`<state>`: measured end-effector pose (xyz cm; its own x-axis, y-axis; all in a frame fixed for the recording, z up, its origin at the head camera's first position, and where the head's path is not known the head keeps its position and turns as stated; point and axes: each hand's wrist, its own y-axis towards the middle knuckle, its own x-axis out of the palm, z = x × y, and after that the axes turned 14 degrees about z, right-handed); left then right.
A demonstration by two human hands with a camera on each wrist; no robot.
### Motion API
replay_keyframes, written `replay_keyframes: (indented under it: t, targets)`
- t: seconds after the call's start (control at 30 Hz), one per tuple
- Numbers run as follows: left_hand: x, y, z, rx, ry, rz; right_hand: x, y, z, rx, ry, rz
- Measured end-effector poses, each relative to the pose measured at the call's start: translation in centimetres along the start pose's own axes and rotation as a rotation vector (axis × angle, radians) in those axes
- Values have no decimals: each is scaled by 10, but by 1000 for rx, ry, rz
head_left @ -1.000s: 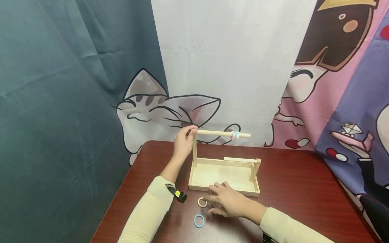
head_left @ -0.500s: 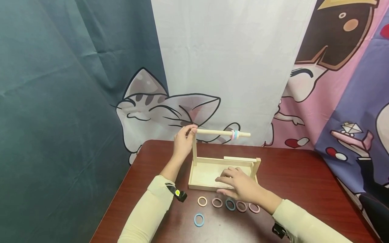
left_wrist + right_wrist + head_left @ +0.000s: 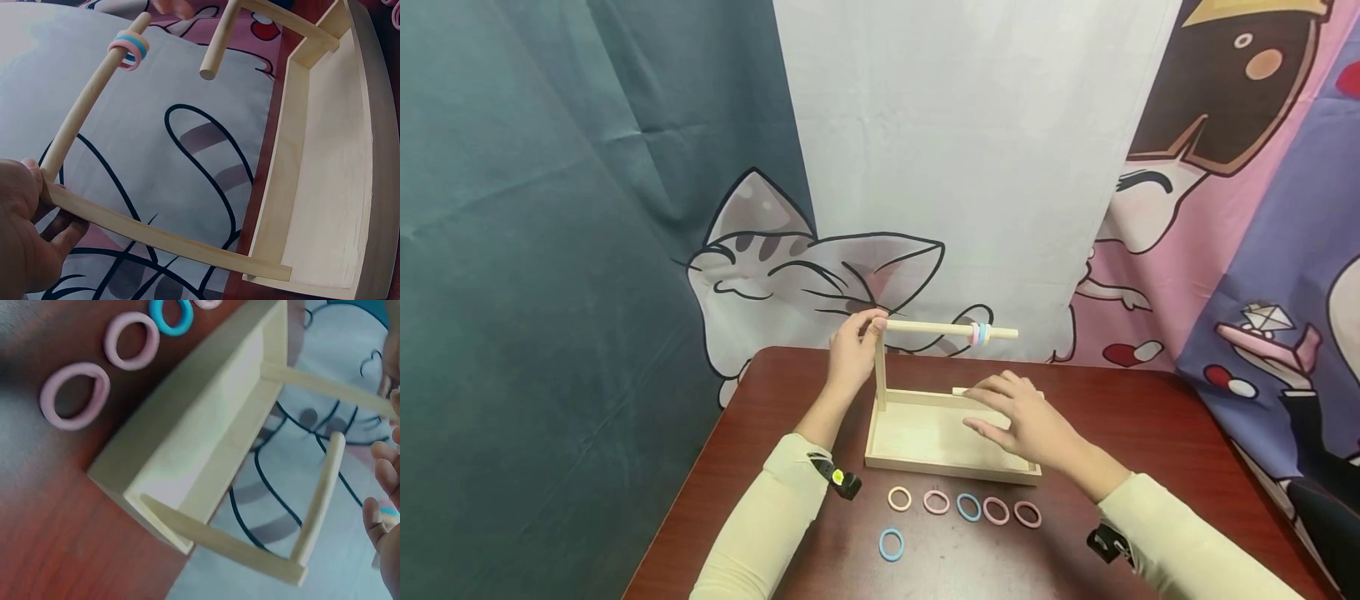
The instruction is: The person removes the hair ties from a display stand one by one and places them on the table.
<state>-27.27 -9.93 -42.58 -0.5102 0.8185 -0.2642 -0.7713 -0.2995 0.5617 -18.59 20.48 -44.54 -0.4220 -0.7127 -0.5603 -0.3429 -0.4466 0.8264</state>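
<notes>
A wooden stand has a shallow tray (image 3: 917, 425), a tall post and a long upper rod (image 3: 925, 327). Pink, blue and cream rings (image 3: 130, 47) hang together near that rod's free end. My left hand (image 3: 853, 350) grips the top of the tall post, where the rod joins it. Above the tray's right part hovers my right hand (image 3: 1022, 417), fingers loosely spread, with nothing seen in it. From the head it partly hides the short post and the lower rod (image 3: 322, 494), which the right wrist view shows bare.
On the table (image 3: 1120, 433) before the tray lies a row of loose rings: a cream ring (image 3: 899, 487), several pink ones, such as the pink ring (image 3: 132, 340), and a blue ring (image 3: 968, 495). Another blue ring (image 3: 891, 533) lies nearer. A printed curtain (image 3: 985, 167) hangs behind.
My right hand has risen from the loose rings, moving away and rightward over the tray, so the whole row now shows. My left hand and the hung rings stay put.
</notes>
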Motion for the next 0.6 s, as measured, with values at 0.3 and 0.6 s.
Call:
replay_keyframes:
  t: [0.3,0.6]
  targets:
    - [0,1,0,6,12,3,-18,5,21,128,-41,14]
    - [0,0,1,-4,10,3,-28,0,45,177,-65,60]
